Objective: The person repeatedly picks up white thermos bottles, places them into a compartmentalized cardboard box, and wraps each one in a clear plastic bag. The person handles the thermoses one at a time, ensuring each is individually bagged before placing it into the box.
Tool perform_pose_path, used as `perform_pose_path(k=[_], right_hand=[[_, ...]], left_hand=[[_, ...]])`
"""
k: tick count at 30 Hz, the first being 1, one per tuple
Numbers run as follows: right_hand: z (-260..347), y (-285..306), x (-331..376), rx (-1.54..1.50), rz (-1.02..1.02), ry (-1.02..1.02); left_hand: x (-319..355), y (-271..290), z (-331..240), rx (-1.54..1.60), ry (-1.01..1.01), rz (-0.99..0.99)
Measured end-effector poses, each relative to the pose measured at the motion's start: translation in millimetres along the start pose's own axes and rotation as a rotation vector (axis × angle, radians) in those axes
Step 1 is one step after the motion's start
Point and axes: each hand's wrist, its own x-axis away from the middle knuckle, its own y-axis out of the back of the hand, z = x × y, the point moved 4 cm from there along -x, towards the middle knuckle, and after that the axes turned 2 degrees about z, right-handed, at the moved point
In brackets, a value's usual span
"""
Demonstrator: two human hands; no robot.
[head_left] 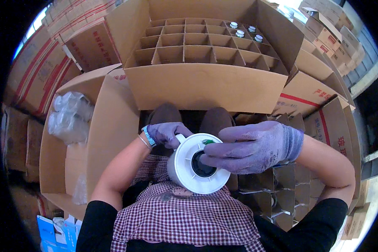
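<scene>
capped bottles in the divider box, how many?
4, all in the far right corner of the divided carton: bottle caps at and. Other cells look empty; the nearest row's bottoms are hidden.

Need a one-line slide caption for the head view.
Gloved hands, left and right, hold a white jug below a partitioned carton.

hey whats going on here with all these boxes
A person in purple gloves holds a white round container over their lap. The left hand grips it by its handle side, and the right hand has fingers at its dark central opening. In front stands an open cardboard box with dividers; four capped bottles sit in its far right cells, and the other cells look empty.
</scene>
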Motion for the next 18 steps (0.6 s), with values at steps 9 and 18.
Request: perform_pose_path(k=[9, 18], right_hand=[[-15, -19, -11, -0.130, 0.107, 0.004], [-2, -40, -9, -0.277, 0.281, -0.260]], left_hand=[[-9, -10, -14, 0.065, 0.027, 0.035], [37, -42, -26, -0.078, -0.033, -0.337]])
